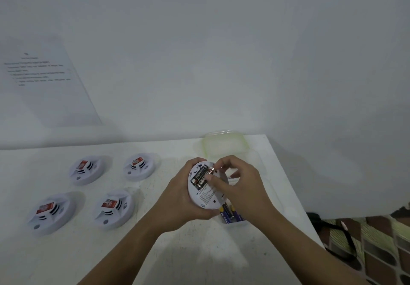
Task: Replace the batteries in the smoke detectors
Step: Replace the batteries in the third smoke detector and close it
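Currently the left hand point(180, 196) is gripping a smoke detector point(207, 198) above the desk point(199, 251), fingers curled round its rim, with the back of the unit tilted up toward the camera. The right hand point(240, 185) is pinching the far end of a dark battery point(200, 179) between thumb and forefinger, with that battery lying in the open compartment. Whether it is going in or coming out cannot be told from here.

Below the hands, a clear container point(235, 221) is holding spare batteries point(226, 215), and its green-rimmed lid point(224, 145) is lying just behind. Four other detectors point(114, 209) are sitting well apart to the left, face up.

The risks look plain enough. The pinch is sitting on the very tip of the battery, so a slip could send it springing out and rolling off the desk's near edge. Polarity is another worry: the compartment markings are too small to read, and a reversed cell would leave the unit dead. Used and fresh batteries could also get mixed if both are landing in that one container.
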